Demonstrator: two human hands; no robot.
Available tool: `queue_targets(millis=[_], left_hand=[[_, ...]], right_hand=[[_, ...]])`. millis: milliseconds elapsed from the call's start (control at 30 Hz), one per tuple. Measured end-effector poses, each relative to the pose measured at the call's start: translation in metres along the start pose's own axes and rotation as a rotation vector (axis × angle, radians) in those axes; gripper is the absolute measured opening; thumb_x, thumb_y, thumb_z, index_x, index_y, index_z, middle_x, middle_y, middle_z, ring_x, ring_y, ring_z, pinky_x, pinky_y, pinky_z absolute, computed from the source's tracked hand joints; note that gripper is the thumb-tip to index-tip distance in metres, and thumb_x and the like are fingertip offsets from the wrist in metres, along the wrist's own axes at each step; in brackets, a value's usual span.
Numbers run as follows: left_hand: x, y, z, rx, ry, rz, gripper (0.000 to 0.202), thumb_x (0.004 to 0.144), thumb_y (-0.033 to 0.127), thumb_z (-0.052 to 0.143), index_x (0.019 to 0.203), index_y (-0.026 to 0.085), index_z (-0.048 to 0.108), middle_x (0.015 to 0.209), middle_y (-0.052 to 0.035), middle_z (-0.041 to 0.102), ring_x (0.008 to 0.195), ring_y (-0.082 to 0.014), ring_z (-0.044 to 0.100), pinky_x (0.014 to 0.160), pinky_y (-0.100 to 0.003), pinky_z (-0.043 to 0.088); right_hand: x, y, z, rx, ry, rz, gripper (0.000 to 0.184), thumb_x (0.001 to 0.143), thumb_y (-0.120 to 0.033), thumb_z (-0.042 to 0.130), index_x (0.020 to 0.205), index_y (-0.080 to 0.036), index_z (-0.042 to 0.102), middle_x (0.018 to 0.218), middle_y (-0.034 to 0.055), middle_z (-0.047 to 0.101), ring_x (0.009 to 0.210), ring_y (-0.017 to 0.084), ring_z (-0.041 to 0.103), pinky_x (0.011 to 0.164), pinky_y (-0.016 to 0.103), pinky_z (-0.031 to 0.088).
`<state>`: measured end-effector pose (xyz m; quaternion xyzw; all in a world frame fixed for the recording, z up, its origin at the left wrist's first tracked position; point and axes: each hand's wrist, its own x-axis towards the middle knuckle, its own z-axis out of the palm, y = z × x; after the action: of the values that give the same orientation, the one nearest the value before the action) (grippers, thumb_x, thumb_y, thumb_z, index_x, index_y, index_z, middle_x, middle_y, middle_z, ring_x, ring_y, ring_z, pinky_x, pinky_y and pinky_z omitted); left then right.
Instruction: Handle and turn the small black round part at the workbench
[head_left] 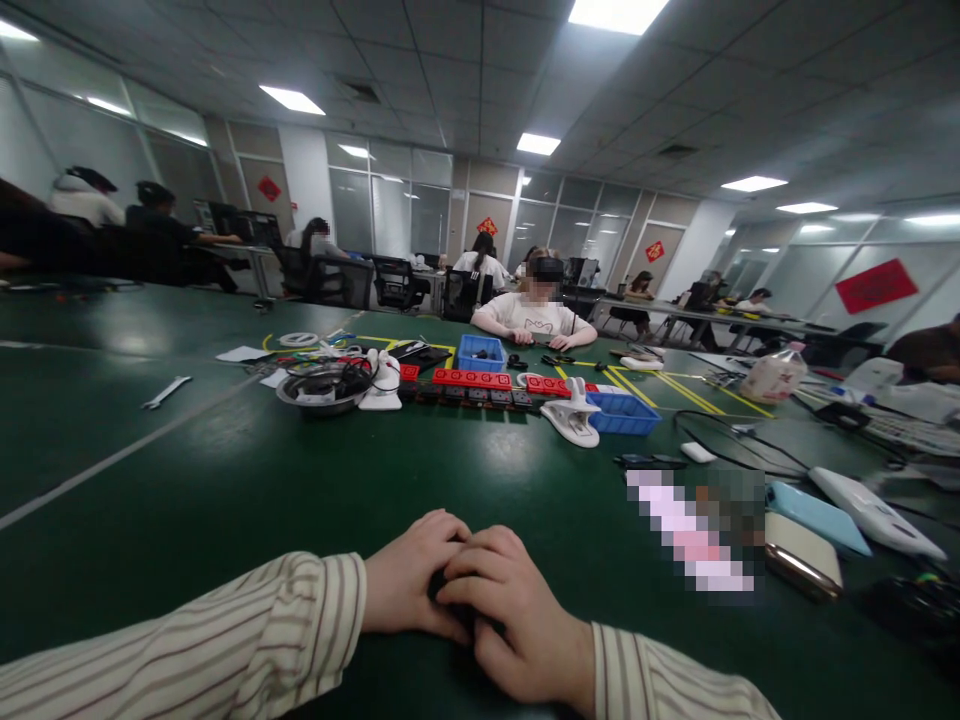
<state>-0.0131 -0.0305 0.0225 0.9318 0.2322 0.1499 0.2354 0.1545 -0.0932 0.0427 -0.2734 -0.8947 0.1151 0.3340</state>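
My left hand (416,575) and my right hand (517,615) meet low in the middle of the view, over the near part of the green table (300,500). Both have curled fingers, and the right fingers overlap the left ones. A dark patch shows in the gap between them; whether it is a small black object or shadow I cannot make out. Beyond them lies a row of red blocks (471,379) with dark pieces along its front. A white clip-like stand (574,420) rests at its right end, against a blue bin (622,413).
To the left are a wrench (166,392) and a metal bowl (322,405) of cables. Another blue bin (481,352) stands farther back, before a seated person (536,315). On the right lie a light blue case (817,517), a cream case (802,555) and black cables.
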Motion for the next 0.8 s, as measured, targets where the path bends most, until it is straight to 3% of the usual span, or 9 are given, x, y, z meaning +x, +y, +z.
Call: queue_targets(millis=[100,167,300,400,500,567,733,800], left_hand=[[-0.002,0.001,-0.003,-0.02,0.001,-0.002,0.058,0.057,0.043,0.076,0.107,0.023,0.055,0.103,-0.0032,0.051,0.097,-0.0246,0.047,0.099,-0.051,0.025],[-0.003,0.001,-0.005,-0.045,0.008,0.003,0.065,0.057,0.046,0.074,0.112,0.021,0.05,0.105,-0.0046,0.051,0.099,-0.0252,0.047,0.103,-0.056,0.014],[-0.003,0.0,-0.003,-0.075,0.01,0.013,0.043,0.065,0.046,0.069,0.095,0.019,0.054,0.097,-0.0035,0.053,0.096,-0.0232,0.05,0.104,-0.054,0.014],[-0.002,-0.002,0.0,-0.069,0.037,0.001,0.035,0.062,0.04,0.072,0.082,0.017,0.054,0.09,-0.0016,0.053,0.09,-0.0211,0.051,0.102,-0.049,0.022],[-0.001,-0.004,0.002,-0.058,0.053,0.005,0.032,0.06,0.036,0.075,0.076,0.017,0.056,0.09,-0.0011,0.053,0.089,-0.0207,0.05,0.095,-0.041,0.032],[0.0,-0.004,0.001,-0.06,0.048,0.018,0.03,0.061,0.038,0.075,0.078,0.018,0.06,0.092,-0.0013,0.054,0.09,-0.0211,0.049,0.091,-0.038,0.035],[0.002,0.001,-0.002,-0.061,0.031,0.06,0.033,0.066,0.047,0.07,0.083,0.02,0.064,0.095,-0.0024,0.055,0.092,-0.0222,0.049,0.086,-0.037,0.037],[0.002,0.001,-0.002,-0.056,0.031,0.053,0.041,0.064,0.05,0.071,0.09,0.02,0.063,0.096,-0.0035,0.055,0.091,-0.0228,0.049,0.086,-0.039,0.037]], right_hand=[[-0.001,-0.002,-0.003,0.016,0.01,0.03,0.039,0.074,-0.02,0.041,0.112,-0.018,0.047,0.102,0.006,0.058,0.097,0.021,0.047,0.086,0.038,0.034],[-0.002,-0.001,-0.001,0.006,0.067,0.12,0.036,0.079,-0.03,0.043,0.112,-0.017,0.045,0.102,0.0076,0.056,0.095,0.022,0.047,0.084,0.038,0.036],[-0.005,0.004,0.009,-0.082,0.145,0.299,0.036,0.079,-0.051,0.047,0.088,-0.017,0.049,0.085,0.0058,0.053,0.076,0.02,0.046,0.07,0.035,0.039],[-0.005,0.007,0.014,-0.17,0.102,0.337,0.029,0.077,-0.046,0.053,0.078,-0.017,0.05,0.077,0.0042,0.052,0.073,0.019,0.045,0.068,0.034,0.038],[-0.003,0.006,0.013,-0.155,0.083,0.253,0.014,0.071,-0.026,0.053,0.082,-0.018,0.053,0.081,0.0046,0.055,0.079,0.02,0.046,0.072,0.035,0.038],[-0.001,0.004,0.01,-0.109,0.069,0.161,0.02,0.065,-0.017,0.047,0.084,-0.018,0.054,0.084,0.0046,0.058,0.082,0.02,0.047,0.074,0.036,0.037],[0.002,-0.001,-0.001,-0.027,0.016,-0.026,0.026,0.064,-0.012,0.038,0.081,-0.02,0.056,0.078,0.0017,0.062,0.084,0.019,0.05,0.079,0.037,0.036],[0.002,-0.001,-0.003,-0.003,0.031,-0.061,0.029,0.067,-0.013,0.037,0.087,-0.02,0.056,0.084,0.0021,0.063,0.089,0.019,0.051,0.083,0.038,0.035]])
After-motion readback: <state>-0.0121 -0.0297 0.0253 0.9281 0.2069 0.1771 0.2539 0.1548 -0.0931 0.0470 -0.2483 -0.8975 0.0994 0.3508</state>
